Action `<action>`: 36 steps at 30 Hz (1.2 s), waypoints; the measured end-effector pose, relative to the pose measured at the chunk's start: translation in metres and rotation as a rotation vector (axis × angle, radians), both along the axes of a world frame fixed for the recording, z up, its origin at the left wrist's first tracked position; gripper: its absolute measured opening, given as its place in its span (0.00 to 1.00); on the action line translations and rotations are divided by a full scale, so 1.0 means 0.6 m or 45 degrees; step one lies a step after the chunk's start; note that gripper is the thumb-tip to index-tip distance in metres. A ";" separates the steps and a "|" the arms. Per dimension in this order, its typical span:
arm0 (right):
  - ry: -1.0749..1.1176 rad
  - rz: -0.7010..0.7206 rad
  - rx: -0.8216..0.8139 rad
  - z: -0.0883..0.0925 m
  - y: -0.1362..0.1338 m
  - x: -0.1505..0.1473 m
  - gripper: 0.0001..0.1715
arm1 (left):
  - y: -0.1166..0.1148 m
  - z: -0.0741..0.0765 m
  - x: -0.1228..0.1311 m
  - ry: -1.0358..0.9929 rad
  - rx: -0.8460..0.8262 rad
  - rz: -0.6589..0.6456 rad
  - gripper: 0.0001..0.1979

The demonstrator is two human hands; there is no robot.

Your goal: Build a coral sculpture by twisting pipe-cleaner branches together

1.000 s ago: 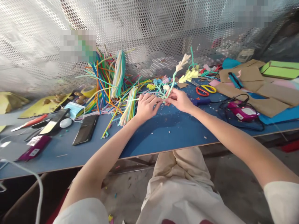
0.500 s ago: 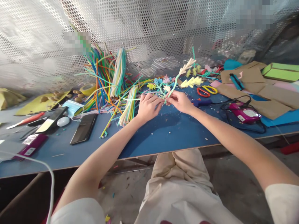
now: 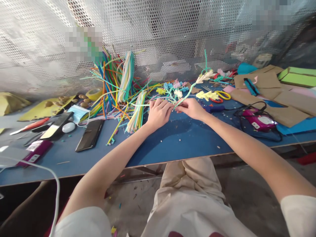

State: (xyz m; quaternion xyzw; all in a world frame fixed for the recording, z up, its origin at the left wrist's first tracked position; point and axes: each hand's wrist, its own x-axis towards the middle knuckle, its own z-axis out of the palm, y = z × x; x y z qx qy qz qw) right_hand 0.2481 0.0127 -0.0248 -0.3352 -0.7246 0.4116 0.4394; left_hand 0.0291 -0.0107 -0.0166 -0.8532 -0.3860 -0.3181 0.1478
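Over the blue table, my left hand [image 3: 160, 114] and my right hand [image 3: 192, 109] meet with fingertips pinched close together. Between them is a pale green pipe-cleaner flower stem [image 3: 189, 91], slanting up and right to a cream, leafy-looking tip [image 3: 205, 77]. A pale green pipe cleaner [image 3: 140, 105] sticks out to the left from under my left fingers. Just behind the hands stand small pipe-cleaner flowers in blue, pink, white and yellow [image 3: 161, 91]. A pale yellow pipe-cleaner spray [image 3: 207, 95] is right of them. My fingers hide the exact gripping point.
Left of my hands are a bundle of pipe cleaners [image 3: 137, 112], a taller bundle [image 3: 126, 77], a phone [image 3: 89, 135] and a face mask [image 3: 78, 114]. On the right lie scissors [image 3: 223, 95], a blue glue gun [image 3: 214, 108], a purple power strip [image 3: 259, 119] and cardboard pieces [image 3: 291, 105].
The green stem and its cream tip have tilted down and to the right. The yellow spray has also shifted right and down. Both hands stay together in nearly the same place.
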 end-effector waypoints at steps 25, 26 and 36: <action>0.123 -0.003 0.396 0.011 -0.009 0.005 0.17 | -0.014 0.029 -0.007 -0.004 0.036 -0.114 0.16; 0.197 -0.015 0.333 0.011 -0.010 0.003 0.18 | -0.014 0.030 -0.008 0.022 0.082 -0.076 0.15; 0.436 -0.155 0.041 0.004 0.003 -0.006 0.25 | 0.002 0.016 -0.013 -0.031 0.173 -0.019 0.12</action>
